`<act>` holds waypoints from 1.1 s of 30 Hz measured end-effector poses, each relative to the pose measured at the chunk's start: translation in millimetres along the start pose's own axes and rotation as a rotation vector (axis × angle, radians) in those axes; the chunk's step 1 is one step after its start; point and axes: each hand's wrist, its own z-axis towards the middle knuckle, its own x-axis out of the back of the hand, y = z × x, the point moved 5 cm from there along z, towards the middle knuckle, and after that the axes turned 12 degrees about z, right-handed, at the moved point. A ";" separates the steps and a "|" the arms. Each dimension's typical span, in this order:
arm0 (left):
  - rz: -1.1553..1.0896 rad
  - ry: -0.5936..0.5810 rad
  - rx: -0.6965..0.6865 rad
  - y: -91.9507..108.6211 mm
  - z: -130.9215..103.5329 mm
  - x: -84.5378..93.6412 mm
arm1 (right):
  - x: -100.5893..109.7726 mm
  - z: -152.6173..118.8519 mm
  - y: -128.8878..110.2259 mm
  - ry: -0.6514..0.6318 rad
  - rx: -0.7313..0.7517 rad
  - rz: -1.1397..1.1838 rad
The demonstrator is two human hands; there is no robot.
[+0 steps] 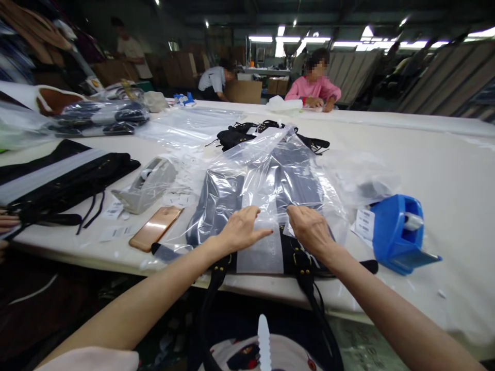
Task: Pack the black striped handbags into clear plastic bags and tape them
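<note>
A black handbag (291, 252) lies on the table in front of me, its handles hanging over the edge. Clear plastic film (266, 170) covers most of it, and a whitish strip (260, 252) runs down its middle. My left hand (244, 228) rests on the film left of centre, thumb stretched out to the right, its other fingers curled at the film. To the right, my right hand (308, 226) is closed, its curled fingers gripping the plastic film near the bag's upper part.
Left are a grey tape dispenser (149, 185), a phone (155, 228) and another black bag (65, 175), with someone's hand at the edge. A blue tape dispenser (398, 232) stands right. Black items (235, 136) lie beyond the film. A person in pink (315, 87) works across the table (444, 175).
</note>
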 end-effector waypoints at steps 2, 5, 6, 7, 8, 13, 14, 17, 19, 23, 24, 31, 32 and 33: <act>0.100 0.085 -0.024 5.6 -3.5 4.3 | 0.3 0.1 -2.5 0.049 0.039 0.017; 0.057 0.044 0.024 -0.4 -1.0 3.2 | 0.0 0.7 -1.8 0.017 0.031 0.119; -0.016 0.009 0.035 -4.3 0.7 2.0 | -0.4 0.6 0.3 -0.009 -0.007 0.190; -0.094 -0.026 0.038 -8.0 2.3 0.8 | -0.8 0.1 3.2 -0.032 -0.060 0.282; -0.167 -0.058 0.035 -11.1 3.5 -0.2 | -1.4 -0.7 6.7 -0.048 -0.124 0.392; -0.319 -0.197 0.090 -16.0 4.9 -9.3 | -10.1 -6.5 20.8 -0.147 -0.474 0.949; -0.287 -0.192 0.115 -15.3 4.8 -10.6 | -11.7 -7.4 21.9 -0.169 -0.533 1.001; -0.057 -0.102 0.130 -9.2 3.7 -10.5 | -8.8 -8.4 21.5 -0.146 -0.602 0.933; 0.110 -0.040 0.069 -1.5 1.1 -9.0 | -1.3 -8.7 16.6 -0.082 -0.523 0.737; 0.320 0.055 -0.108 12.7 -7.0 -3.1 | 5.6 -16.3 2.7 -0.033 -0.282 0.308; 0.355 0.078 -0.142 15.1 -8.8 -1.2 | 4.1 -18.7 1.8 -0.042 -0.270 0.246; 0.390 0.158 -0.159 28.3 -5.1 1.5 | 7.3 -12.5 -21.5 0.086 -0.019 0.156; 0.397 0.156 -0.172 30.5 -4.6 1.6 | 6.0 -11.6 -22.6 0.085 0.022 0.106; 0.413 0.146 -0.193 32.2 -5.3 2.5 | 3.7 -11.6 -20.4 0.072 0.046 0.051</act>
